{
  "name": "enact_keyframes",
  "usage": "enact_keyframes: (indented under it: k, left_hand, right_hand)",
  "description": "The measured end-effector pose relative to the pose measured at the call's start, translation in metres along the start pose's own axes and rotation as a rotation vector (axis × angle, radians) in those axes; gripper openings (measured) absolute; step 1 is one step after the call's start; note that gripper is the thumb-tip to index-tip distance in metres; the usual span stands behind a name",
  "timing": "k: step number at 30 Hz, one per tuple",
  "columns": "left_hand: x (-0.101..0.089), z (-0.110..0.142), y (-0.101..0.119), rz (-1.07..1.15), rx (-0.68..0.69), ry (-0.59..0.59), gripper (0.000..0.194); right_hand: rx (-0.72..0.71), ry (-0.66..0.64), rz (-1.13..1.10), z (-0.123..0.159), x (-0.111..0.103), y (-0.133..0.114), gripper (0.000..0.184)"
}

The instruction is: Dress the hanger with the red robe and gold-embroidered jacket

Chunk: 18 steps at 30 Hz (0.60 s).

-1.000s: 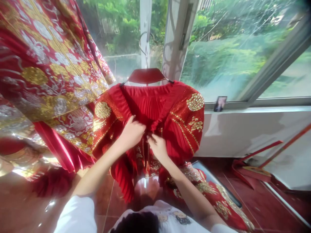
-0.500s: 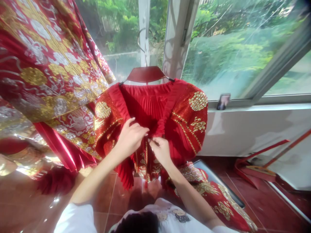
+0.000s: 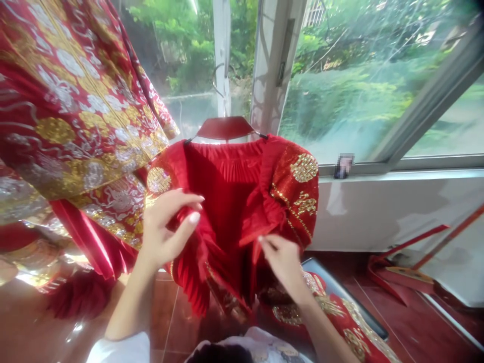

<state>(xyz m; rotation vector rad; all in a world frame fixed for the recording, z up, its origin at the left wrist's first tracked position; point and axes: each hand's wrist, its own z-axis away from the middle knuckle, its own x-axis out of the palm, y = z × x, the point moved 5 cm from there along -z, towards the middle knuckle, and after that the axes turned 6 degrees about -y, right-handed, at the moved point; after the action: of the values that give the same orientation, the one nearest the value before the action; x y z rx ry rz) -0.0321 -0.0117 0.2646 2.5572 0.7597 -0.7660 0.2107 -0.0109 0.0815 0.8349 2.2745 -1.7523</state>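
Note:
A red pleated jacket [image 3: 234, 201] with gold beading hangs on a hanger [image 3: 226, 128] that has a broad dark-red collar piece. Its front is spread apart, showing the plain red inside. My left hand [image 3: 166, 232] is at the jacket's left front, thumb and fingers apart; whether it touches the cloth I cannot tell. Pinched between thumb and fingers of my right hand [image 3: 282, 262] is the edge of the jacket's right front, folded outward.
Another red garment [image 3: 75, 116] with gold and silver embroidery hangs at the left. A beaded red cloth [image 3: 346, 320] lies over a dark flat case [image 3: 363, 307] on the tiled floor. Red straps [image 3: 408, 252] stand by the wall, beneath windows [image 3: 348, 96].
My hands have moved apart from the middle of the jacket. Its front has come open, the right edge pulled to the right, and my left hand's fingers have spread.

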Motion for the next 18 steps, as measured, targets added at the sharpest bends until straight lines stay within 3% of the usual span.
enact_keyframes:
  k: [3, 5, 8, 10, 13, 16, 18]
  left_hand:
    - [0.006, -0.014, -0.020, -0.196, -0.168, 0.231, 0.030]
    - [0.022, -0.026, -0.039, -0.343, -0.282, 0.317, 0.050]
    - [0.045, -0.037, -0.066, -0.416, -0.408, 0.348, 0.069]
    - [0.047, -0.037, -0.076, -0.422, -0.457, 0.351, 0.068]
    - [0.030, -0.029, -0.082, -0.396, -0.532, 0.291, 0.052]
    - [0.003, -0.026, -0.090, -0.342, -0.578, 0.179, 0.030]
    - [-0.012, -0.031, -0.105, -0.184, -0.602, 0.110, 0.020]
  right_hand:
    - [-0.238, 0.598, 0.087, -0.020, -0.062, -0.062, 0.026]
    - [-0.331, 0.724, 0.135, -0.047, -0.069, -0.093, 0.027]
    - [-0.331, 0.719, 0.276, -0.095, -0.051, -0.107, 0.046]
    - [-0.320, 0.698, 0.326, -0.115, -0.041, -0.102, 0.043]
    - [-0.284, 0.664, 0.342, -0.125, -0.044, -0.088, 0.030]
    - [-0.206, 0.557, 0.329, -0.127, -0.067, -0.080, 0.020]
    - [-0.236, 0.443, 0.256, -0.133, -0.086, -0.081, 0.017]
